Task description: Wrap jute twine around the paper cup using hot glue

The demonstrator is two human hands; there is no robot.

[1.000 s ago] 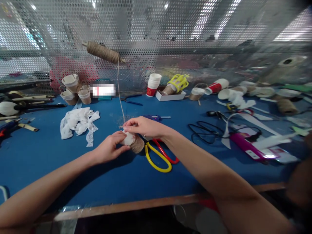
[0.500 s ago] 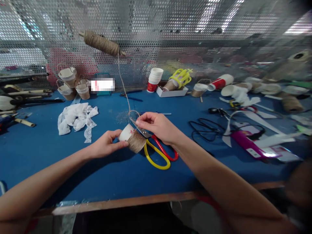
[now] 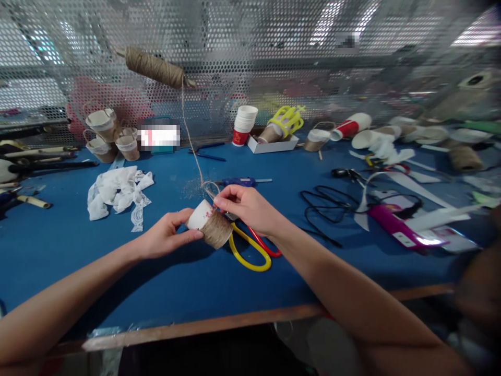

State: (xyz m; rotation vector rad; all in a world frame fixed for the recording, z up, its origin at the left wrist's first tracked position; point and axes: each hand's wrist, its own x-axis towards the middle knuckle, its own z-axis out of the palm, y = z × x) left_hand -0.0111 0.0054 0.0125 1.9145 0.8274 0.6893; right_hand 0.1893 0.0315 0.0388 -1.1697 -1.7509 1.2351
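Observation:
My left hand is closed around a small paper cup, which lies tilted above the blue table. Jute twine is wound in rows around one part of the cup, while the other part shows white with a red print. At the cup's upper side, my right hand pinches the loose twine between thumb and fingers. That strand runs up to a twine spool hanging in front of the mesh. Scissors with yellow and red handles lie beneath my right hand, their blades mostly hidden.
White lace is heaped at left, near twine-handled cups. Behind my hands lie a blue screwdriver-like tool, stacked paper cups and a white box. A black cord and purple box are at right.
The view has shifted slightly. My right hand has moved a little relative to the scissors, covering more of their blades; more of the blue tool behind shows. The cup stays in my left hand.

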